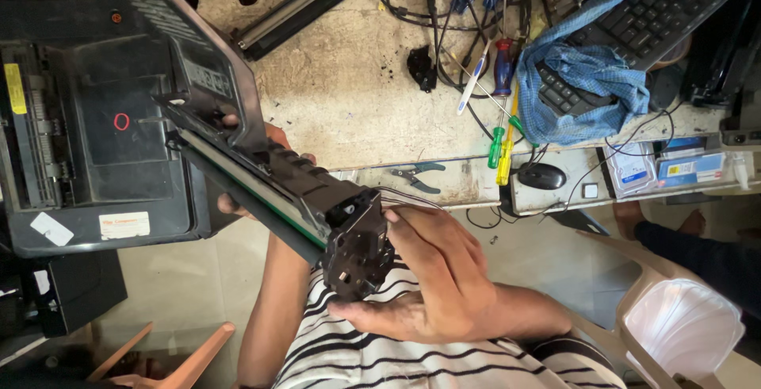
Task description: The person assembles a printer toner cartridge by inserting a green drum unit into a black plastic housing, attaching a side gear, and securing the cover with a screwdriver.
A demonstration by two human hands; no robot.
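Both hands clamp the toner cartridge: right hand at its end, left hand beneath.

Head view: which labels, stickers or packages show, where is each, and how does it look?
Yellow strip label: printer's left edge, narrow, upright.
White sticker: printer's lower left, tilted rectangle.
Pale label: printer's lower edge, rectangular, orange print.
Blue-white packages: right shelf under desk, flat, side by side.
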